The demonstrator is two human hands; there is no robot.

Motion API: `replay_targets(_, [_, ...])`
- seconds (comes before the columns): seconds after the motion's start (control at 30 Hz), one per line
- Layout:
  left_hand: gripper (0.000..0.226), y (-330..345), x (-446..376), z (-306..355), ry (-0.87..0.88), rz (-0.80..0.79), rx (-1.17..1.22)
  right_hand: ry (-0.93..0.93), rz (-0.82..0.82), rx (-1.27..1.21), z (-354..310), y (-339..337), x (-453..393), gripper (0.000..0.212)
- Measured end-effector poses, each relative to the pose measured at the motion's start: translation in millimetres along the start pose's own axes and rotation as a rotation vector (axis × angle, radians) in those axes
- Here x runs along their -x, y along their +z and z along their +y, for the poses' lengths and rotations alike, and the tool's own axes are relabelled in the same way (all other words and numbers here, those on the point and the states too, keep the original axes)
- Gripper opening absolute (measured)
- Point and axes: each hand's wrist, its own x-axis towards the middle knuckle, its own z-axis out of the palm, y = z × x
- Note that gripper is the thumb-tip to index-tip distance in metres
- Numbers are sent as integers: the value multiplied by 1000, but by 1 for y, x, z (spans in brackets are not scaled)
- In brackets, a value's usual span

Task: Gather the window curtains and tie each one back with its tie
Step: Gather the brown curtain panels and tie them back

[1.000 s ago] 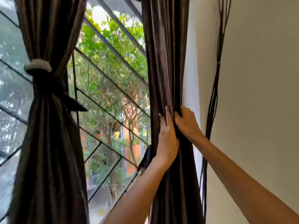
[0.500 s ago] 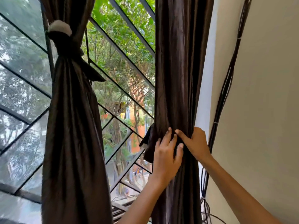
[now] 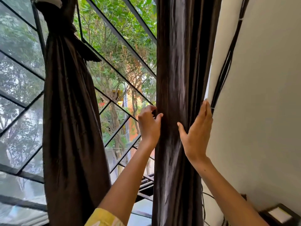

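Two dark brown curtains hang at the window. The left curtain (image 3: 71, 111) is bunched and bound near the top by its tie (image 3: 57, 12), whose loose end sticks out to the right. The right curtain (image 3: 179, 70) hangs gathered in a narrow column beside the wall. My left hand (image 3: 149, 126) has its fingers curled on that curtain's left edge. My right hand (image 3: 196, 132) lies with straight fingers against the curtain's right side, thumb spread across the front. The right curtain's tie is not visible.
A bundle of black cables (image 3: 228, 54) runs down the cream wall (image 3: 263, 95) just right of the curtain. Dark window bars (image 3: 118, 38) cross the glass, with trees outside. A dark box (image 3: 280, 216) sits at the lower right.
The view has tilted down, so the left curtain's tie sits higher in frame. My hands have parted: the left went to the curtain's left edge, the right opened flat on its right side.
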Motion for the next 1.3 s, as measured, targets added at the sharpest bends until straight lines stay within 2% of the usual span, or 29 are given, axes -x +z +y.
replay_targets(0.07, [29, 2, -1, -1, -16, -8, -22, -122, 39, 167, -1, -5, 5, 90])
replay_targets(0.13, [32, 3, -1, -2, -42, -13, -38, -268, 48, 263, -5, -7, 12, 79])
replay_targets(0.2, [26, 3, 0, -2, -62, -24, -65, -391, -3, 236, -10, -8, 19, 62])
replay_targets(0.27, [15, 2, 3, -2, -55, -13, -73, -428, -73, 232, -15, -9, 24, 49])
replay_targets(0.4, [7, -5, 6, -4, -8, -23, -37, -246, -169, 363, -24, -9, 21, 47])
replay_targets(0.5, [13, -15, 7, -6, 6, -51, 57, -85, -271, 409, -27, -10, 8, 46])
replay_targets(0.63, [20, -30, 10, -5, 39, -33, 107, 49, -392, 325, -25, -4, -1, 53])
replay_targets(0.83, [16, -42, 15, 5, 131, -49, 83, 168, -271, 4, -35, 7, -2, 65])
replay_targets(0.97, [24, -46, 17, 8, 123, -48, 72, 250, -202, -175, -33, 9, -4, 66])
replay_targets(1.13, [36, -51, 22, 6, 190, -65, 21, 109, -57, -179, -37, 4, 5, 48])
replay_targets(1.3, [41, -52, 28, 7, 206, -9, -21, 104, -91, -360, -45, 7, 14, 49])
